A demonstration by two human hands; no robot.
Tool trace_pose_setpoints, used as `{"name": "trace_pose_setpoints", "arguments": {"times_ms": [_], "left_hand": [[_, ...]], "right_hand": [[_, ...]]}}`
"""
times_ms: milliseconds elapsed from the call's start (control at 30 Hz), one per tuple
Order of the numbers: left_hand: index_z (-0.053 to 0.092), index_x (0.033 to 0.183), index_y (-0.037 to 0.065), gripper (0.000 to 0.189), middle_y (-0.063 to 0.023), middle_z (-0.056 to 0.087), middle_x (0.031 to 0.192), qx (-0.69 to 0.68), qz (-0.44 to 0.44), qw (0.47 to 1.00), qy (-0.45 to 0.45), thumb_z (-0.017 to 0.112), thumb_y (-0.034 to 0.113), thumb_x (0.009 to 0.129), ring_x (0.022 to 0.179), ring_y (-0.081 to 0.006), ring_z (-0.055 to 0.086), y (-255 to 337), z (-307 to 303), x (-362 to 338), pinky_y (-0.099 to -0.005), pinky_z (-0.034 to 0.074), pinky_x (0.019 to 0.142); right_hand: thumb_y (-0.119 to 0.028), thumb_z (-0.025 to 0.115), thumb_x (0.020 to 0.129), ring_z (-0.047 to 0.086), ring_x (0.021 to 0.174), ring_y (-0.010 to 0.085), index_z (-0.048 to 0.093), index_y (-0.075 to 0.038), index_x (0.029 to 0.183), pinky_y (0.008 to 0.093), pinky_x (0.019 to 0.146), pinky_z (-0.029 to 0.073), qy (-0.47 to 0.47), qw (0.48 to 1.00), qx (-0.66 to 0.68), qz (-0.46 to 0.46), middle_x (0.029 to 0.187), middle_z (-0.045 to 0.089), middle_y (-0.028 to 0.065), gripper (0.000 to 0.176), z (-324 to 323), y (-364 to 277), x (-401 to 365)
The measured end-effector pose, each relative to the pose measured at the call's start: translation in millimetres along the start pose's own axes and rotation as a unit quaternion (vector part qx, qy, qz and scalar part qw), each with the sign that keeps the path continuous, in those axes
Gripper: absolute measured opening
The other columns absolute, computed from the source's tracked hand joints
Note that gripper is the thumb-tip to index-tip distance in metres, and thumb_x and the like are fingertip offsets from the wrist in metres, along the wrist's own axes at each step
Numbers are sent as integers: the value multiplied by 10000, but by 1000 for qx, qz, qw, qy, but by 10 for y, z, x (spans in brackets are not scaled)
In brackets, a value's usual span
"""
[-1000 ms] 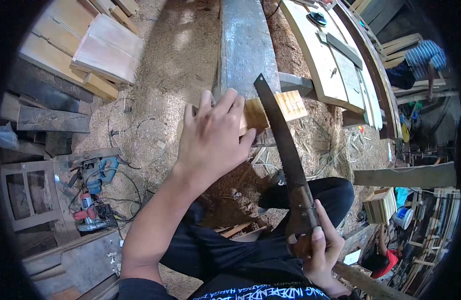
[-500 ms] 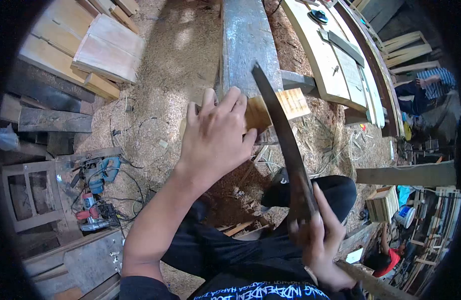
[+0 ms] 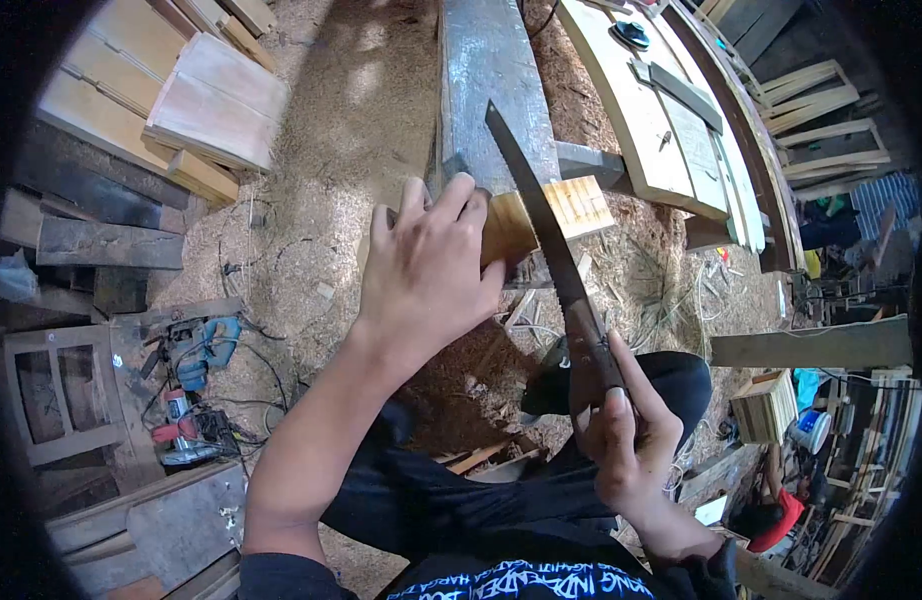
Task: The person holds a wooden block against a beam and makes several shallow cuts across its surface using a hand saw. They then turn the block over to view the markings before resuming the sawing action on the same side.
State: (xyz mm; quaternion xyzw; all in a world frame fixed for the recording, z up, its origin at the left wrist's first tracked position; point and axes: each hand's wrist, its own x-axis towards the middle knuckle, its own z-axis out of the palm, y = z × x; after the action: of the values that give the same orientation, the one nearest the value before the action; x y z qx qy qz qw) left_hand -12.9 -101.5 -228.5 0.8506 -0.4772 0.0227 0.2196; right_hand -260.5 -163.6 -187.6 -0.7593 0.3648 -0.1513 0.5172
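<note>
A hand saw (image 3: 539, 215) with a dark toothed blade is in my right hand (image 3: 629, 432), whose fingers are wrapped round its handle. The blade slants up to the left and lies across a short piece of wood (image 3: 580, 204). That light wooden piece rests on the near end of the bench (image 3: 494, 75), jutting out to the right. My left hand (image 3: 429, 255) is closed over the left part of the wood and presses it against the bench. The palm hides the wood's left end.
Light boards (image 3: 649, 110) stand to the right of the bench. Wooden panels (image 3: 219, 100) are stacked on the left. A blue power tool (image 3: 206, 352) and cables lie at lower left. Sawdust covers the floor. Other people are at work on the far right.
The saw and my right hand have shifted slightly, with the blade's tip now further up and left. My left hand and the wood stay nearly in place.
</note>
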Motion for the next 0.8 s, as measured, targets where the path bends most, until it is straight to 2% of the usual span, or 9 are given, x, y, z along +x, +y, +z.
{"name": "trace_pose_setpoints", "arguments": {"times_ms": [33,133,333,433,500,533,600,733,800], "left_hand": [[660,1272,14,496,-109,596,1232,1,0,1000,-6,769,241,844,1197,-349,560,1,2,-7,-515,473,1026],[662,1247,12,479,-105,592,1202,-1,8,999,34,769,230,833,1172,-342,562,-5,55,-17,-504,475,1009],[653,1256,23,481,-118,591,1204,-2,13,1000,3,771,244,846,1175,-351,562,-20,32,-7,-515,468,997],[651,1268,22,492,-118,592,1207,13,11,1000,17,772,241,845,1177,-352,563,-12,44,-14,-509,471,997],[652,1273,21,497,-115,592,1213,10,18,999,30,770,238,842,1184,-353,562,-19,71,-16,-505,473,999],[653,1278,20,503,-113,593,1219,9,23,999,44,768,235,839,1191,-355,560,-30,82,-17,-500,475,1000],[652,1284,19,509,-112,594,1229,5,13,999,29,767,240,839,1200,-355,559,-38,60,-8,-498,476,1004],[642,1300,19,526,-112,597,1243,9,13,1000,2,769,258,849,1209,-351,559,-17,35,-8,-497,476,1007],[642,1301,17,528,-111,597,1234,10,13,1000,19,769,257,848,1199,-350,560,-21,58,-13,-497,476,1004]], "right_hand": [[-374,477,1114,628,745,100,434,111,1552,253,670,496,-15,998,20,49,1043,729,142,655,-37,-90,-45],[-204,500,1115,530,663,58,478,45,1557,216,600,420,14,999,2,-48,928,694,67,508,-132,-1,-412],[-179,488,1117,470,651,50,480,41,1559,209,589,383,8,1000,28,3,793,593,-5,493,-30,18,-30],[-193,492,1115,496,657,55,476,45,1560,216,590,400,-11,996,77,34,824,631,15,505,-41,-115,-49],[-352,454,1116,686,872,141,437,124,1541,274,767,546,11,1000,-25,12,1153,737,197,638,-115,-74,-322],[-362,428,1117,687,1112,212,434,136,1537,320,936,548,-5,1000,-17,18,1382,656,266,652,-174,-123,-443],[-201,492,1111,505,642,50,465,49,1564,208,577,397,36,998,52,-30,859,666,36,518,-116,-69,-462],[-156,467,1118,451,640,42,474,40,1563,219,568,371,-4,998,57,12,763,563,-22,486,-44,-97,-23],[-169,470,1117,487,654,48,466,47,1564,216,579,393,-15,997,74,31,820,626,12,497,-59,-146,1]]}}
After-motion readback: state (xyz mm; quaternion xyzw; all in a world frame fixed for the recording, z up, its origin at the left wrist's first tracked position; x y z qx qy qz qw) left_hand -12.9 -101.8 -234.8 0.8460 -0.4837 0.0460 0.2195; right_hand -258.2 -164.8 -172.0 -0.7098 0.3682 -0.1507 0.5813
